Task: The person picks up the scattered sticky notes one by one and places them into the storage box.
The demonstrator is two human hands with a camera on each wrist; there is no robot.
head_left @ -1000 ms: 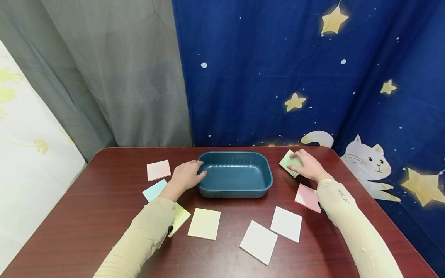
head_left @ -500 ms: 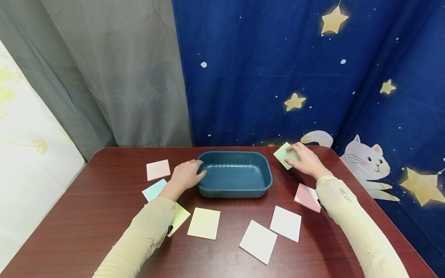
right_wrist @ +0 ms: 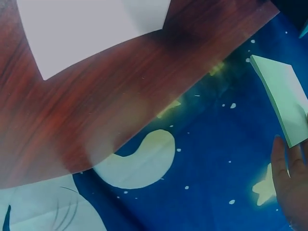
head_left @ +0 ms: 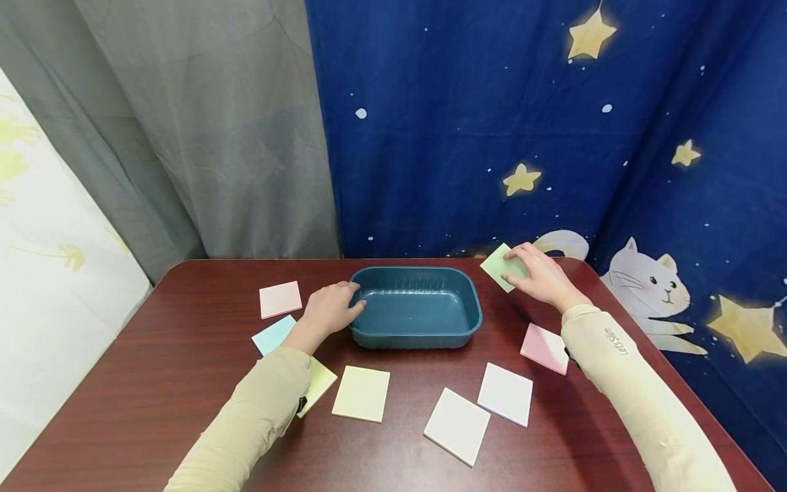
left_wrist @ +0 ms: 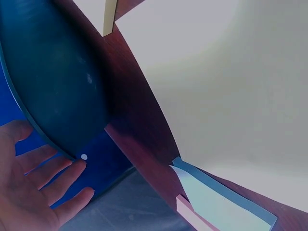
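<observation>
Raised above the table at the far right, a light green sticky note pad (head_left: 501, 266) is pinched between the thumb and fingers of my right hand (head_left: 541, 277). In the right wrist view the pad (right_wrist: 281, 96) tilts in front of the curtain, and only part of the hand (right_wrist: 291, 187) shows. My left hand (head_left: 330, 309) touches the left end of the rim of a dark teal plastic basin (head_left: 418, 342). Seen from the left wrist, its fingers (left_wrist: 62, 180) are spread and relaxed along the basin's rim (left_wrist: 33, 125). The basin holds nothing.
Pink (head_left: 279, 301), blue (head_left: 273, 335) and yellow (head_left: 316, 386) note pads lie at the left, the last partly under my sleeve. Another yellow pad (head_left: 361, 394), two white pads (head_left: 458, 427) and a pink pad (head_left: 544, 348) lie nearer. Curtains hang behind the table (head_left: 209, 383).
My right hand has lifted the green sticky note pad off the table and moved it slightly left and up. The left hand and the basin have stayed in place.
</observation>
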